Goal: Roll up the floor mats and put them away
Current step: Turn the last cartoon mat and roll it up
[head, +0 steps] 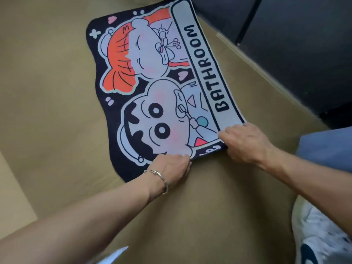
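Grips sit on the near end of the floor mat (152, 82). Our left hand (171, 165) pinches the black border with its fingers curled at the edge. Our right hand (245, 143) clutches the corner just below the white BATHROOOM band, knuckles up. The mat lies flat on the tan floor (57, 73), not yet rolled, its far end reaching the top of the view. A thin silver bracelet (162, 180) circles our left wrist. A pale strip (257, 67) runs below dark panels (285, 54), close along the mat's long right side. Blue fabric (327, 147) and a white patterned cloth (323, 244) lie near our right forearm. The mat looks short-piled and wavy-edged, and is printed with two cartoon faces, one orange-haired.
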